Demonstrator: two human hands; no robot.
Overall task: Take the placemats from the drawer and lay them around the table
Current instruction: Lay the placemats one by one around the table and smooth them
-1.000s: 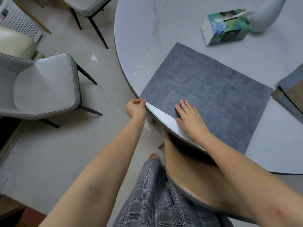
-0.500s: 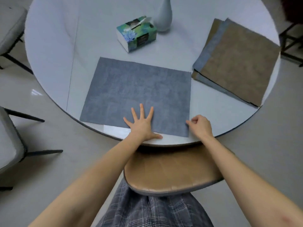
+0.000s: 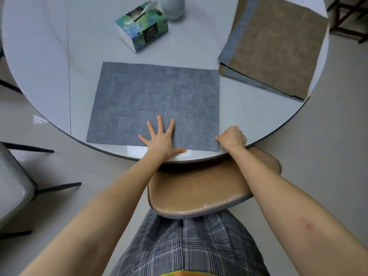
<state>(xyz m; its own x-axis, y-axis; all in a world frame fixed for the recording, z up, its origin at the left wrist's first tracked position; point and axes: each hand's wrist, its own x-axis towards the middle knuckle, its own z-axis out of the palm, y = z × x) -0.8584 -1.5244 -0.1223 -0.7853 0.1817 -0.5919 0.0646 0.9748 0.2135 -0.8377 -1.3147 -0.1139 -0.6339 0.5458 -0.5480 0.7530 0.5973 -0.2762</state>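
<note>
The fingers [image 3: 160,124] of the left hand [image 3: 162,141] are spread wide and pressed flat on the near edge of the grey-blue rectangular woven placemat [image 3: 155,102], holding nothing, simply pinning it so it cannot slide. Just to the right, the right hand [image 3: 232,137] is curled into a loose fist at the mat's near right corner, its fingers seemingly pinching that corner, though I cannot tell how firm the hold is; I would judge it is nudging the mat square to the rim. The mat lies flat on the round pale grey surface [image 3: 39,56], its long side running along the near edge directly above the tan leather chair seat [image 3: 199,188] tucked beneath, which looks like the place setting it is meant to serve. Further out, on the right of the surface, a stack of brown and grey-blue placemats [image 3: 278,44] waits, slightly fanned, so most of the laying remains to be done. At the far side stand a green floral tissue box [image 3: 142,26] and, near it, the base of a white vase [image 3: 175,6], both well apart from the mat. A grey padded chair [image 3: 12,188] sits on the left.
</note>
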